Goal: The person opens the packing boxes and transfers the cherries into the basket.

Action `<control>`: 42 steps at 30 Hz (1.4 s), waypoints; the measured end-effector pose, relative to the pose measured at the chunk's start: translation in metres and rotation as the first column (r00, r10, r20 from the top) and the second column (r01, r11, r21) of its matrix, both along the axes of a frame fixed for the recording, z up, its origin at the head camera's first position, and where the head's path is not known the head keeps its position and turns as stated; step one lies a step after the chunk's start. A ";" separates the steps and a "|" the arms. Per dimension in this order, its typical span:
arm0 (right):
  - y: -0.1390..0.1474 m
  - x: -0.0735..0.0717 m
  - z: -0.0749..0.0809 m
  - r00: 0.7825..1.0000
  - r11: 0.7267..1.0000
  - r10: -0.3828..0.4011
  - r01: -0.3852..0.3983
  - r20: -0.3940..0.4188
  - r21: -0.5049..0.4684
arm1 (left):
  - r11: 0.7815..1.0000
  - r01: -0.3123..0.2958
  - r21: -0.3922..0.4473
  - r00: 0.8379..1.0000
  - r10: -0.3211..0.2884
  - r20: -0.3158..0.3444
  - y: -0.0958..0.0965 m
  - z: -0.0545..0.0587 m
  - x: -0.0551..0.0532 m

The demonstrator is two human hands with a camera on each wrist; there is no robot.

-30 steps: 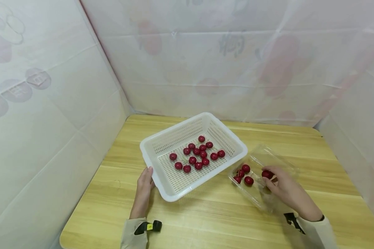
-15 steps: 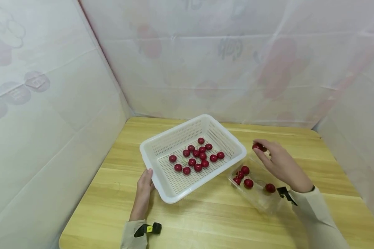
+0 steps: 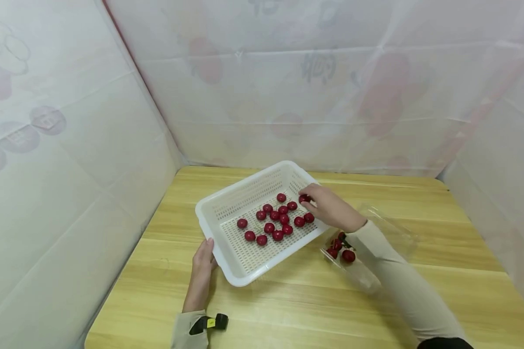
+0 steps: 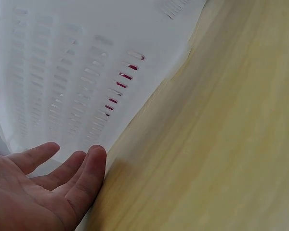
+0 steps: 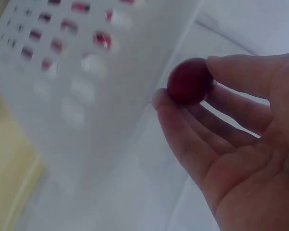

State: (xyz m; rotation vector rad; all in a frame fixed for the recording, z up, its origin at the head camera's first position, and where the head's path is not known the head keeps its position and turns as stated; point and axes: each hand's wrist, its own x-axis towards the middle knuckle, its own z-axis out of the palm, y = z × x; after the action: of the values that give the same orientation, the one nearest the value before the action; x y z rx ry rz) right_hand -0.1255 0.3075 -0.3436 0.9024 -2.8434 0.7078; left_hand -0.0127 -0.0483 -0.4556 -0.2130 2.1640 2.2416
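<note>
My right hand (image 3: 329,206) pinches a dark red cherry (image 3: 304,198) above the right end of a white plastic basket (image 3: 268,265). In the right wrist view the cherry (image 5: 190,82) sits between thumb and fingertips, outside the basket's slotted wall (image 5: 111,91) as seen from there. Several cherries (image 3: 277,235) lie spread over the basket floor. My left hand (image 3: 201,269) holds the basket's left end, thumb at the rim; in the left wrist view its fingers (image 4: 89,175) reach under the slotted side (image 4: 62,96).
Right of the basket stands a clear plastic box (image 3: 362,280) with several cherries (image 3: 348,256), partly covered by my right sleeve (image 3: 397,271). All rest on a wooden table (image 3: 262,310). Printed white sheeting (image 3: 297,97) encloses the back and sides.
My right hand has lifted a cherry from the clear box and carried it left, over the basket. The left hand stays at the basket's left end.
</note>
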 end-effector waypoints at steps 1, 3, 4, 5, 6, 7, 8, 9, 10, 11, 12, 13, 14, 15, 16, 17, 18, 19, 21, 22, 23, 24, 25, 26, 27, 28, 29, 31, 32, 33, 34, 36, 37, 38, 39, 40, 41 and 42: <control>-0.006 -0.002 -0.003 1.000 1.000 0.004 -0.005 0.011 0.018 | 1.000 -0.002 -0.004 1.000 0.002 0.002 0.000 0.000 0.000; -0.017 -0.005 -0.009 0.999 0.999 0.021 -0.022 0.034 0.047 | 1.000 -0.008 -0.012 1.000 0.009 0.006 -0.001 -0.001 0.000; -0.022 -0.006 -0.012 0.998 0.998 0.032 -0.035 0.047 0.058 | 1.000 -0.013 -0.014 1.000 0.013 0.009 -0.001 -0.001 0.001; -0.026 -0.007 -0.015 0.997 0.997 0.040 -0.045 0.064 0.068 | 1.000 -0.016 -0.014 1.000 0.017 0.013 -0.001 -0.001 0.001; -0.029 -0.007 -0.018 0.996 0.995 0.049 -0.056 0.078 0.083 | 1.000 -0.018 -0.013 1.000 0.019 0.018 -0.001 -0.002 0.001; -0.032 -0.008 -0.021 0.993 0.993 0.051 -0.061 0.102 0.099 | 1.000 -0.016 -0.011 1.000 0.016 0.018 -0.002 -0.002 0.001; -0.034 -0.009 -0.024 0.991 0.990 0.053 -0.068 0.123 0.120 | 1.000 -0.013 -0.010 1.000 0.013 0.017 -0.002 -0.002 0.001; -0.037 -0.009 -0.027 0.988 0.987 0.052 -0.073 0.144 0.143 | 1.000 -0.011 -0.011 1.000 0.011 0.017 -0.002 -0.002 0.001; -0.038 -0.009 -0.029 0.985 0.983 0.050 -0.077 0.163 0.166 | 1.000 -0.011 -0.008 1.000 0.011 0.018 -0.002 -0.002 0.001; -0.040 -0.009 -0.031 0.982 0.980 0.045 -0.079 0.181 0.184 | 1.000 -0.009 -0.011 1.000 0.009 0.015 -0.002 -0.002 0.001; -0.042 -0.009 -0.032 0.980 0.977 0.041 -0.080 0.194 0.199 | 1.000 -0.009 -0.015 1.000 0.009 0.013 -0.003 -0.002 0.001; -0.043 -0.010 -0.034 0.977 0.975 0.036 -0.081 0.209 0.207 | 1.000 -0.009 -0.021 1.000 0.009 0.009 -0.003 -0.002 0.001; -0.045 -0.010 -0.035 0.974 0.975 0.035 -0.083 0.223 0.208 | 1.000 -0.012 -0.026 1.000 0.012 0.009 -0.003 -0.001 0.001; -0.046 -0.010 -0.035 0.972 0.974 0.035 -0.086 0.232 0.210 | 0.999 -0.016 -0.028 1.000 0.016 0.008 -0.003 -0.001 0.001; -0.047 -0.010 -0.036 0.970 0.973 0.035 -0.087 0.239 0.212 | 0.999 -0.019 -0.031 1.000 0.019 0.007 -0.003 -0.001 0.001; -0.049 -0.010 -0.036 0.969 0.972 0.033 -0.088 0.245 0.216 | 0.999 -0.021 -0.033 1.000 0.021 0.007 -0.003 -0.001 0.001; -0.050 -0.010 -0.036 0.967 0.972 0.031 -0.088 0.253 0.220 | 0.999 -0.023 -0.037 1.000 0.023 0.005 -0.003 -0.001 0.001; -0.051 -0.010 -0.037 0.966 0.971 0.026 -0.087 0.259 0.225 | 0.999 -0.026 -0.035 1.000 0.026 0.005 -0.003 -0.001 0.001; -0.052 -0.010 -0.038 0.964 0.968 0.014 -0.080 0.266 0.240 | 0.999 -0.031 -0.027 1.000 0.031 0.005 -0.003 -0.001 0.001; -0.052 -0.010 -0.038 0.964 0.967 0.009 -0.077 0.265 0.244 | 0.999 -0.031 -0.025 0.999 0.031 0.005 -0.002 -0.001 0.001; -0.052 -0.010 -0.039 0.965 0.967 0.007 -0.074 0.262 0.244 | 0.999 -0.027 -0.026 1.000 0.027 0.002 -0.002 -0.002 0.001; -0.051 -0.009 -0.039 0.966 0.968 0.010 -0.074 0.259 0.238 | 0.999 -0.027 -0.023 1.000 0.027 0.002 -0.002 -0.002 0.001; -0.050 -0.009 -0.039 0.967 0.971 0.013 -0.073 0.255 0.228 | 0.999 -0.026 -0.019 1.000 0.026 0.004 -0.002 -0.002 0.001; -0.048 -0.008 -0.038 0.968 0.973 0.019 -0.076 0.252 0.218 | 1.000 -0.024 -0.017 1.000 0.024 0.004 -0.003 -0.002 0.000; -0.046 -0.006 -0.036 0.970 0.976 0.023 -0.075 0.241 0.207 | 1.000 -0.020 -0.015 1.000 0.021 0.005 -0.003 -0.002 0.000; -0.042 -0.004 -0.034 0.973 0.978 0.024 -0.070 0.227 0.195 | 1.000 -0.017 -0.013 1.000 0.018 0.007 -0.002 -0.003 0.000; -0.038 -0.001 -0.030 0.977 0.981 0.024 -0.064 0.212 0.184 | 1.000 -0.013 -0.013 1.000 0.013 0.005 -0.001 -0.003 0.000; -0.029 0.007 -0.019 0.986 0.987 0.012 -0.038 0.168 0.157 | 1.000 -0.007 -0.004 1.000 0.008 0.003 0.000 -0.003 -0.001; -0.023 0.013 -0.014 0.991 0.989 0.003 -0.023 0.134 0.144 | 1.000 -0.004 -0.001 1.000 0.004 0.002 0.001 -0.002 -0.001; -0.016 0.019 -0.008 0.996 0.992 -0.003 -0.009 0.094 0.129 | 1.000 0.001 -0.001 1.000 -0.001 -0.001 0.001 -0.002 0.000; -0.010 0.025 -0.002 0.998 0.994 -0.014 0.007 0.064 0.111 | 1.000 0.006 -0.001 1.000 -0.006 -0.005 0.002 -0.002 0.000; 0.007 0.039 0.007 1.000 0.998 -0.022 0.023 -0.014 0.066 | 1.000 0.013 0.005 1.000 -0.013 -0.007 0.003 -0.001 0.000; 0.016 0.046 0.011 0.998 0.999 -0.031 0.033 -0.050 0.043 | 1.000 0.015 0.005 1.000 -0.015 -0.007 0.002 0.000 0.000; 0.026 0.053 0.013 0.995 0.999 -0.047 0.049 -0.083 0.023 | 1.000 0.016 0.006 1.000 -0.016 -0.008 0.002 0.001 0.001; 0.036 0.060 0.016 0.992 0.998 -0.069 0.070 -0.108 0.007 | 1.000 0.016 0.009 1.000 -0.016 -0.009 0.002 0.001 0.001; 0.046 0.066 0.017 0.988 0.995 -0.096 0.096 -0.119 -0.010 | 1.000 0.014 0.011 1.000 -0.014 -0.007 0.001 0.002 0.001; 0.055 0.073 0.018 0.983 0.992 -0.127 0.126 -0.129 -0.016 | 1.000 0.011 0.008 1.000 -0.011 -0.006 0.000 0.002 0.001; 0.063 0.080 0.018 0.980 0.987 -0.158 0.157 -0.121 -0.016 | 1.000 0.004 0.006 1.000 -0.004 -0.002 0.000 0.003 0.001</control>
State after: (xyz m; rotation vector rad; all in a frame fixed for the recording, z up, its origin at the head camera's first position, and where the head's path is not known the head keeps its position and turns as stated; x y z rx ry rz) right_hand -0.0458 0.3706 -0.3259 0.6837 -2.7636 0.6205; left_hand -0.0120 -0.0485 -0.4528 -0.2063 2.1570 2.2466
